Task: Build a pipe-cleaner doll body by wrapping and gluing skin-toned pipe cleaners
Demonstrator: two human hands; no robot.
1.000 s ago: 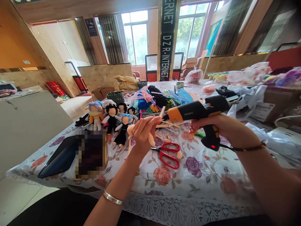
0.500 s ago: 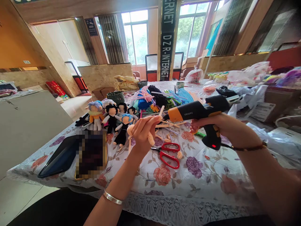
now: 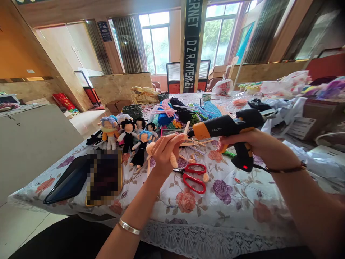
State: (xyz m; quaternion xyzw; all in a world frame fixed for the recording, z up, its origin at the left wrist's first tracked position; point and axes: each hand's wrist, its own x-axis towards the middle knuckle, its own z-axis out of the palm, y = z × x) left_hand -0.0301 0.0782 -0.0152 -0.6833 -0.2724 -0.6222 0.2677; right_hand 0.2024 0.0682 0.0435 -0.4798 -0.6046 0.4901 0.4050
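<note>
My left hand (image 3: 167, 153) is closed round a peach pipe-cleaner doll part (image 3: 173, 160), much of it hidden by my fingers. A pale strip (image 3: 187, 128) sticks up from the fingertips. In my right hand (image 3: 252, 143) is a black and orange glue gun (image 3: 215, 128), gripped by its handle, with a red light glowing at the base. Its nozzle points left and meets, or nearly meets, the piece at my left fingertips. Below lie red-handled scissors (image 3: 194, 178) on the flowered tablecloth (image 3: 161, 201), with a small peach coil (image 3: 205, 177) beside them.
Several finished dolls (image 3: 128, 135) sit left of my left hand. Nearer me lie a dark tray (image 3: 67, 180) and a yellow-edged object (image 3: 105, 180) with a blurred face. Bundles of coloured pipe cleaners (image 3: 212, 109) are piled behind. Plastic bags and a cardboard box (image 3: 309, 118) stand at right.
Almost nothing differs. My left hand and the peach piece have shifted very slightly; the glue gun stays at the fingertips.
</note>
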